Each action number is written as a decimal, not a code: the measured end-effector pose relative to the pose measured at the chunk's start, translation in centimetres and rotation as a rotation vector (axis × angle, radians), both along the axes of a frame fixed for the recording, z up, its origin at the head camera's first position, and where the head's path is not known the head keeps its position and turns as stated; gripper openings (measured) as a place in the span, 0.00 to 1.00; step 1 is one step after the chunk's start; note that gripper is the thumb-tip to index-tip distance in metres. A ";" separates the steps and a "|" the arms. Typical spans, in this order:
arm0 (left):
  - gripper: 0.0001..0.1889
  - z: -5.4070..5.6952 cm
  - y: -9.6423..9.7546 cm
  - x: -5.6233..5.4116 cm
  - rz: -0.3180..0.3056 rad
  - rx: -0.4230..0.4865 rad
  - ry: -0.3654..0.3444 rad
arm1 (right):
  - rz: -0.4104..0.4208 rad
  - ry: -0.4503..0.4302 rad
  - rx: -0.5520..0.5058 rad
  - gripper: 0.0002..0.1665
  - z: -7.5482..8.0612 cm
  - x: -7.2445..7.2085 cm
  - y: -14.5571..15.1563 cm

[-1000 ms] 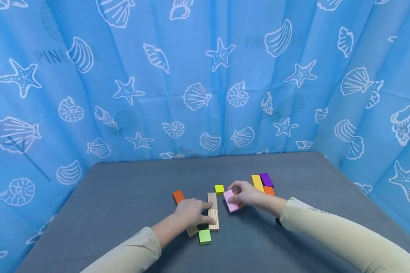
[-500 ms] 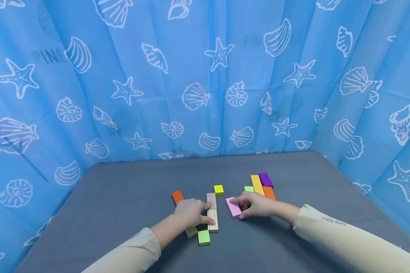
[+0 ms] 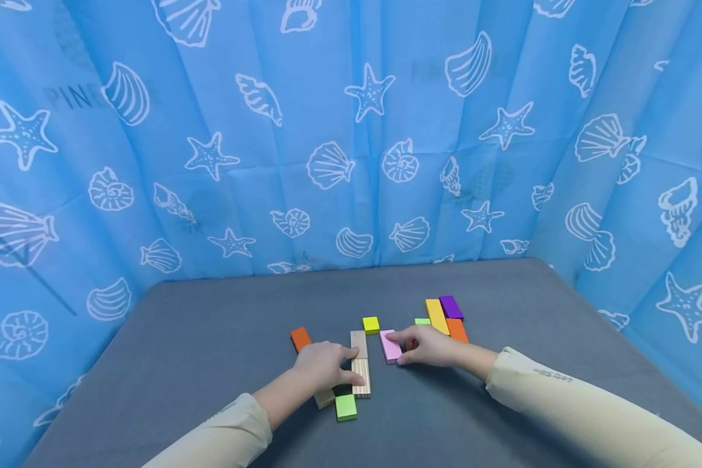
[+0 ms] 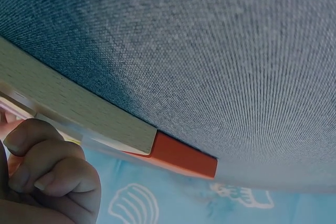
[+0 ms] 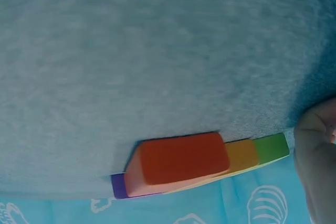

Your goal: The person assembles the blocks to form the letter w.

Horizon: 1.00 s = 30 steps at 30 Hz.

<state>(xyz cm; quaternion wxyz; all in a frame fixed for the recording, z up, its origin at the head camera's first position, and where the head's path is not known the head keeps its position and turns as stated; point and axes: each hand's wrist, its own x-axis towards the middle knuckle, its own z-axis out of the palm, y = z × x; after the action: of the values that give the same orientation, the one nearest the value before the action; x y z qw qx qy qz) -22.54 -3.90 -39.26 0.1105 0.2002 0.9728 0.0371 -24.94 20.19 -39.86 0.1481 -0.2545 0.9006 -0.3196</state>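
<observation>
My right hand (image 3: 429, 344) pinches a pink block (image 3: 390, 351) that lies on the grey table, just right of two wooden blocks laid end to end. My left hand (image 3: 322, 367) reaches over from the left; its index fingertip touches the plain wooden block (image 3: 359, 342) and its thumb the striped wooden block (image 3: 363, 369). Under that hand, another wooden block (image 3: 324, 398) is partly hidden; the left wrist view shows it running up to an orange block (image 4: 184, 156). A small yellow block (image 3: 371, 324) sits at the far end, a light green block (image 3: 346, 407) at the near end.
Right of my right hand lies a group of blocks: a long yellow block (image 3: 437, 316), a purple block (image 3: 451, 307), an orange block (image 3: 457, 330) and a partly hidden green block (image 3: 422, 322). A blue shell-patterned curtain (image 3: 351, 162) hangs behind the table.
My right hand first brought the pink block nearer to me, then slid it away and left, closer to the wooden blocks and the small yellow one. The left hand stays in place.
</observation>
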 end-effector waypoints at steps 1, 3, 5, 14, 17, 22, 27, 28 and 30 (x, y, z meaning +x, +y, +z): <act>0.36 0.0 0.0 0.0 -0.001 0.002 -0.001 | -0.005 0.000 0.004 0.31 0.1 0.0 -0.1; 0.36 -0.1 0.0 -0.1 0.000 0.007 -0.004 | -0.018 -0.001 0.010 0.31 0.1 -0.1 -0.2; 0.36 -0.1 0.0 -0.1 0.000 0.016 -0.010 | -0.036 -0.009 0.012 0.31 0.1 -0.2 -0.2; 0.36 -0.3 -0.1 -0.1 -0.004 0.028 -0.024 | -0.071 -0.041 0.001 0.32 0.0 -0.4 -0.3; 0.36 -0.3 -0.1 -0.2 0.000 0.026 -0.030 | -0.076 -0.053 -0.021 0.32 0.2 -0.4 0.1; 0.36 -0.3 -0.1 -0.1 0.005 0.033 -0.034 | -0.089 0.032 -0.034 0.33 0.8 -1.0 1.8; 0.36 -0.3 -0.2 0.1 -0.003 0.056 -0.028 | -0.116 0.126 0.041 0.34 1.5 -1.4 3.8; 0.36 -0.2 -0.2 0.1 -0.004 0.057 -0.027 | -0.120 0.137 0.065 0.34 1.5 -1.4 4.2; 0.36 -0.2 -0.2 0.2 -0.002 0.056 -0.029 | -0.136 0.158 0.107 0.34 1.6 -1.5 4.9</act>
<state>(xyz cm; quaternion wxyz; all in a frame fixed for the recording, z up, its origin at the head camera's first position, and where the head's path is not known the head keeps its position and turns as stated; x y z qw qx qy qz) -22.35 -4.12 -39.44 0.1192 0.2037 0.9694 0.0673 -26.49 25.07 -38.24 0.0679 -0.2092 0.9405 -0.2591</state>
